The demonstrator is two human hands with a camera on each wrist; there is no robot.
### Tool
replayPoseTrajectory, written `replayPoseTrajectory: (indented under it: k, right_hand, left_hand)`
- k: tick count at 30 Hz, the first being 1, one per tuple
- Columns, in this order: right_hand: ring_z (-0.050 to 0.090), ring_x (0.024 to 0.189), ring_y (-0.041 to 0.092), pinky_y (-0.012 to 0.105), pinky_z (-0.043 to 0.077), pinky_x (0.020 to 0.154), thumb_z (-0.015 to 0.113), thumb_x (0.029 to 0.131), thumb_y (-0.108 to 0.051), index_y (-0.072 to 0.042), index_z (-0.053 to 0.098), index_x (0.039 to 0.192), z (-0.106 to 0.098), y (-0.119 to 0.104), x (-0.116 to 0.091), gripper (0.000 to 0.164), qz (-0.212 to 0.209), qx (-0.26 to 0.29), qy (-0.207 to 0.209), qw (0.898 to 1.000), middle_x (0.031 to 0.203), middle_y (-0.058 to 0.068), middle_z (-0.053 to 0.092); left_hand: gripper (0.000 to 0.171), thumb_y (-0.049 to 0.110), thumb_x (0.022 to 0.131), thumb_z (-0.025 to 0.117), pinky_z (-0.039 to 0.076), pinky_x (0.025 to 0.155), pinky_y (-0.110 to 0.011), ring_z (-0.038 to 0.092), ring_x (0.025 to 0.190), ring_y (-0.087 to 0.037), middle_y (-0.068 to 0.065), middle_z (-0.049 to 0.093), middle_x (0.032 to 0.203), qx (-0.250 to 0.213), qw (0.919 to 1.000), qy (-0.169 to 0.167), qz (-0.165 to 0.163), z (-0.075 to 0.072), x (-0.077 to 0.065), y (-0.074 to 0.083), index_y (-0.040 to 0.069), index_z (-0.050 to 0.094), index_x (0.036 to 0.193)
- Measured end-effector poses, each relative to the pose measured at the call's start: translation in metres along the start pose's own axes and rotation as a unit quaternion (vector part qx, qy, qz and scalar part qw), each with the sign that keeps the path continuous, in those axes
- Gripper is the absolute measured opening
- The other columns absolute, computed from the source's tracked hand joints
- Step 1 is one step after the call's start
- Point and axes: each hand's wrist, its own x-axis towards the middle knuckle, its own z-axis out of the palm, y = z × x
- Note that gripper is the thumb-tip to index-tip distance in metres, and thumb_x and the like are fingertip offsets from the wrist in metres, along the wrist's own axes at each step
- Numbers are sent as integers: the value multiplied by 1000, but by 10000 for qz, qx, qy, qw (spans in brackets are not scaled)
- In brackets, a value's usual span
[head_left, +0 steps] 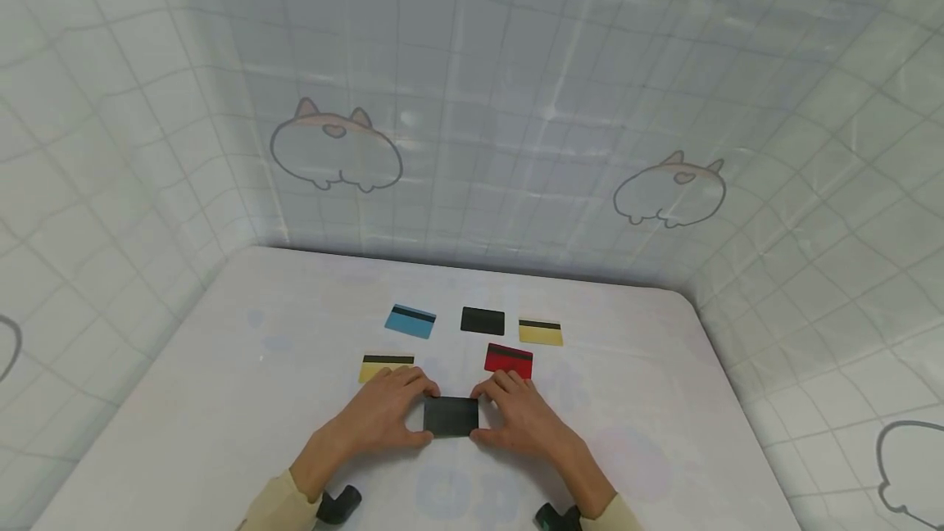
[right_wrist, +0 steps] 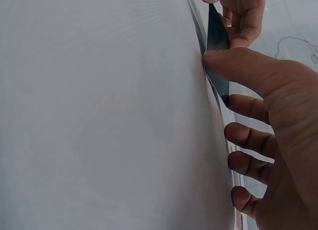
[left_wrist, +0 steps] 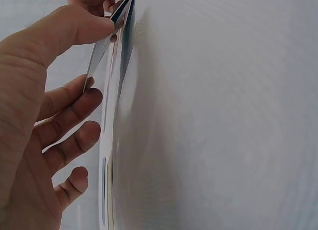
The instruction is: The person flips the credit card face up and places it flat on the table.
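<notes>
One thin, rectangular, dark-grey, plastic-looking card (head_left: 451, 417) is at lower centre of the head view, left corners pinched by the left hand (head_left: 385, 410), right corners by the right hand (head_left: 519, 414). Presumably light, stiff, slippery-faced; hold by edges, thumb opposing fingers.
</notes>
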Motion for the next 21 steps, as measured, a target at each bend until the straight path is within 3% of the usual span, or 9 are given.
replayPoseTrajectory:
  k: [21]
  right_hand:
    - [48, 109, 5, 41, 45, 95, 78, 80, -57, -37, 57, 125, -3, -5, -3, 54, -138, 97, 143, 9998, 116, -15, 51]
  left_hand:
    - [50, 58, 76, 77, 42, 104, -50, 54, 118, -18, 8, 62, 115, 36, 9998, 169, 97, -9, -1, 5, 27, 65, 113]
